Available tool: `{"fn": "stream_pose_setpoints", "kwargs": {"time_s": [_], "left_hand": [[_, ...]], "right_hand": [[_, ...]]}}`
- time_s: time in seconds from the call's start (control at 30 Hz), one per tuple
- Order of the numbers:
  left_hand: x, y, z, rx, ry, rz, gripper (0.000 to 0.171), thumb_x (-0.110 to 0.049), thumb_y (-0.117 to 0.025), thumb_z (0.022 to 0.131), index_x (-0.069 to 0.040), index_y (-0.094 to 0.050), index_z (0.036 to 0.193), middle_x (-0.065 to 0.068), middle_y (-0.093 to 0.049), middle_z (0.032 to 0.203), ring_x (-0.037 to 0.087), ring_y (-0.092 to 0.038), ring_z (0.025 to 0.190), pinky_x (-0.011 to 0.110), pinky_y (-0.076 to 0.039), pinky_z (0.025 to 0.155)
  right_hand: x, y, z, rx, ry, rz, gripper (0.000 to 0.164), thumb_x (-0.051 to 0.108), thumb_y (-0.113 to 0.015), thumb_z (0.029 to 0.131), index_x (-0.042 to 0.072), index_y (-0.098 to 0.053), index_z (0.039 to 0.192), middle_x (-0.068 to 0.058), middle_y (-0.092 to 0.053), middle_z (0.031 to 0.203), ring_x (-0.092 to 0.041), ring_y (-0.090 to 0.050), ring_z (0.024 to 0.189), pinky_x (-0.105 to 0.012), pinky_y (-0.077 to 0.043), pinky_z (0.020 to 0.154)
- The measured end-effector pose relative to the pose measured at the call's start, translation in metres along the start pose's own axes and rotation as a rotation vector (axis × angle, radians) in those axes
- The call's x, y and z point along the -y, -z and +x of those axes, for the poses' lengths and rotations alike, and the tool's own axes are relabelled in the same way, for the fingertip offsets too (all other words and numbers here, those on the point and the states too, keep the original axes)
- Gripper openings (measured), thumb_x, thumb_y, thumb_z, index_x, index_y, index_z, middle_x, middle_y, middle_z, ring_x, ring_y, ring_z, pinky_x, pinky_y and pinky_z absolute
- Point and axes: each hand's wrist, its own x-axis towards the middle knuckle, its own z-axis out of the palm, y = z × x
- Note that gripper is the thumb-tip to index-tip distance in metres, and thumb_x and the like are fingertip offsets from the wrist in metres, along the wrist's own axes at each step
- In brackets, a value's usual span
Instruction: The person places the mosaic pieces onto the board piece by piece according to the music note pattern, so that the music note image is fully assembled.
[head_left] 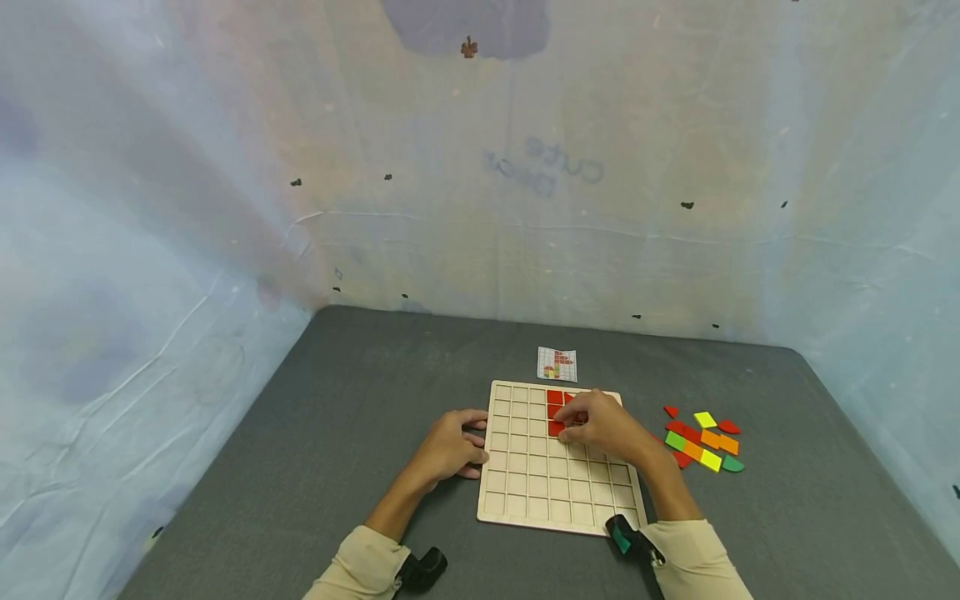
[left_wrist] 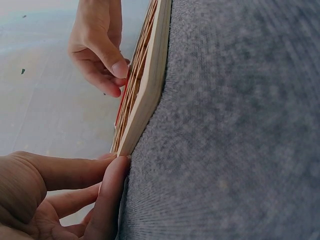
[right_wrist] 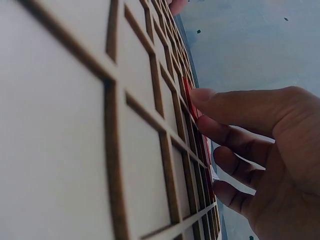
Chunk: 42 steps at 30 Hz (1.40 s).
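Note:
A pale wooden grid board [head_left: 525, 485] lies on the grey tabletop. At its left edge my left hand [head_left: 450, 446] grips the rim; in the left wrist view the fingertips meet at the board's edge. Over the upper middle of the grid, my right hand [head_left: 603, 423] pinches a red square tile [head_left: 555, 428] with thumb and index finger. Above that tile sit more red squares [head_left: 554, 397], with a red triangular piece [head_left: 568, 398] beside them, partly hidden by the hand. In the right wrist view, the thumb touches the red tile [right_wrist: 189, 98] at the grid.
Behind the board lies a small pattern card [head_left: 557, 364] with coloured shapes on a grid. Right of the board are several loose pieces: yellow [head_left: 705, 420], orange [head_left: 727, 444], green [head_left: 732, 464] and red [head_left: 728, 427]. A patterned cloth [head_left: 487, 250] hangs behind the table.

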Motion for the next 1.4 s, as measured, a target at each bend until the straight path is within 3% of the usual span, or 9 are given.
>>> {"fn": "stream_pose_setpoints", "kwargs": {"time_s": [0.4, 0.9, 1.2, 1.4], "left_hand": [[0.002, 0.0, 0.0, 0.0, 0.006, -0.004, 0.066, 0.011, -0.076, 0.084, 0.003, -0.058, 0.147, 0.018, -0.061, 0.134, 0.023, -0.068, 0.101, 0.035, -0.066, 0.06], [0.001, 0.001, 0.0, -0.006, 0.012, -0.002, 0.065, 0.012, -0.078, 0.084, 0.003, -0.059, 0.146, 0.017, -0.062, 0.131, 0.021, -0.069, 0.098, 0.035, -0.066, 0.06], [0.002, 0.0, 0.0, -0.001, 0.01, 0.0, 0.065, 0.011, -0.078, 0.084, 0.003, -0.059, 0.146, 0.018, -0.062, 0.131, 0.022, -0.068, 0.098, 0.035, -0.066, 0.06], [0.002, 0.001, 0.001, 0.006, 0.01, -0.003, 0.065, 0.01, -0.078, 0.084, 0.002, -0.059, 0.146, 0.018, -0.062, 0.132, 0.022, -0.069, 0.099, 0.035, -0.066, 0.06]], "right_hand": [[-0.004, 0.003, -0.01, -0.066, -0.058, 0.008, 0.021, 0.013, -0.084, 0.09, 0.008, -0.08, 0.11, 0.0, -0.07, 0.096, -0.016, -0.059, 0.085, -0.026, -0.053, 0.071], [-0.022, 0.033, -0.036, -0.171, -0.163, 0.055, 0.031, 0.022, -0.081, 0.095, 0.008, -0.077, 0.122, -0.007, -0.071, 0.11, -0.024, -0.06, 0.099, -0.038, -0.053, 0.077], [-0.033, 0.053, -0.058, -0.266, -0.236, 0.002, 0.037, 0.022, -0.083, 0.093, 0.007, -0.075, 0.126, -0.012, -0.073, 0.118, -0.029, -0.062, 0.107, -0.041, -0.053, 0.084], [-0.042, 0.061, -0.069, -0.268, -0.275, -0.039, 0.04, 0.022, -0.083, 0.093, 0.007, -0.073, 0.129, -0.012, -0.075, 0.122, -0.033, -0.062, 0.115, -0.047, -0.054, 0.09]]}}
